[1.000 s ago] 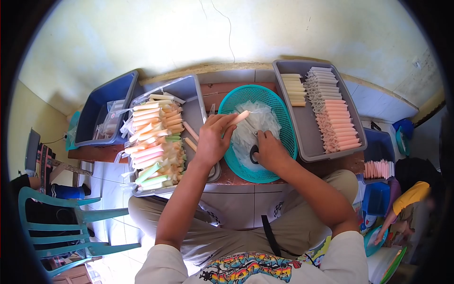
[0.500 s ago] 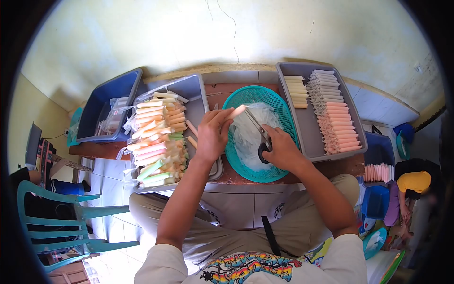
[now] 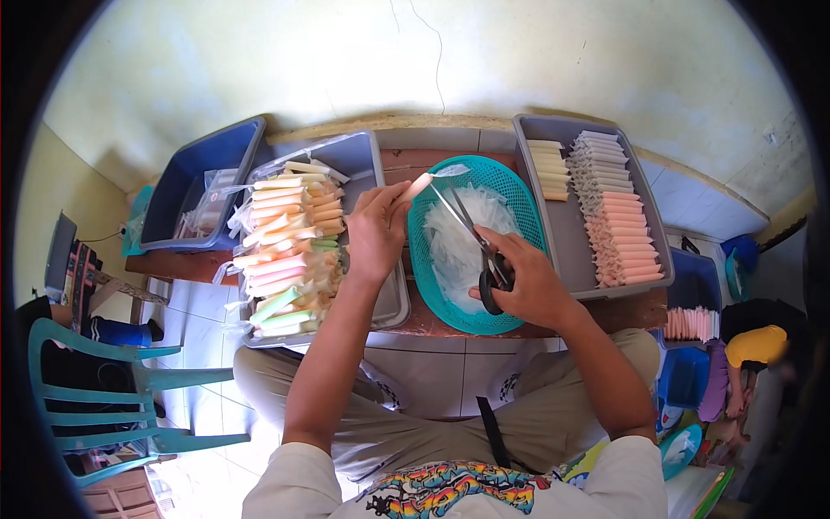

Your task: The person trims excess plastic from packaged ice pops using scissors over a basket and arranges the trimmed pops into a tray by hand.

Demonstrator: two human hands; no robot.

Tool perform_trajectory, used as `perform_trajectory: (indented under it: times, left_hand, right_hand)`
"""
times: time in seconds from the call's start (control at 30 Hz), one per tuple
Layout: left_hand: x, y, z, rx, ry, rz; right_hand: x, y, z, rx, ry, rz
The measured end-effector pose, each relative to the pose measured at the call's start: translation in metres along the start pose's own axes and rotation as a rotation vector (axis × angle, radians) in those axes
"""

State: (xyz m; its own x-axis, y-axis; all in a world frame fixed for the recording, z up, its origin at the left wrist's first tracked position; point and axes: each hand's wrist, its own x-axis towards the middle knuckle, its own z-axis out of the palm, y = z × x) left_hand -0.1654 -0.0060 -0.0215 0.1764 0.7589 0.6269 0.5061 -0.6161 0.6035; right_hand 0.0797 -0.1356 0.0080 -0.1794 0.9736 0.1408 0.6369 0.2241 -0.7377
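Note:
My left hand (image 3: 378, 227) is closed around a pale pink ice-pop-like plastic tube (image 3: 418, 187), held tilted above the left rim of a teal mesh basket (image 3: 418, 275). A loose clear plastic tail (image 3: 451, 171) sticks out from the tube's upper end. In my right hand (image 3: 529, 281) are black-handled scissors (image 3: 471, 221), their blades apart and pointing at that end. Clear plastic scraps (image 3: 462, 246) lie heaped in the basket below. To the left, a grey tray (image 3: 367, 156) holds a pile of orange, pink, green and cream tubes (image 3: 281, 251) with loose plastic ends.
Right of the basket, a grey tray (image 3: 566, 251) carries cream tubes (image 3: 548, 170) and neatly stacked pink tubes (image 3: 624, 238). A blue bin (image 3: 177, 186) stands far left, near a teal chair (image 3: 95, 398). At far right, a person in yellow (image 3: 756, 346) bends down near blue containers (image 3: 685, 378).
The scissor blades have opened wider and moved slightly away from the tube's tip. My left hand has shifted a little left and up, and the clear plastic tail now shows.

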Motion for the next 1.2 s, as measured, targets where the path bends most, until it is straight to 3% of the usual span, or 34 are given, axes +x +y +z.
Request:
perform_trajectory:
  times: [0.87,1.2]
  left_hand:
    - [-0.011,0.009,0.004,0.002,-0.107,0.099]
    - [-0.013,0.009,0.003,0.034,-0.157,0.077]
  right_hand:
    - [0.007,0.016,0.025,0.277,0.038,0.03]
    - [0.005,0.001,0.019,0.548,-0.107,0.318]
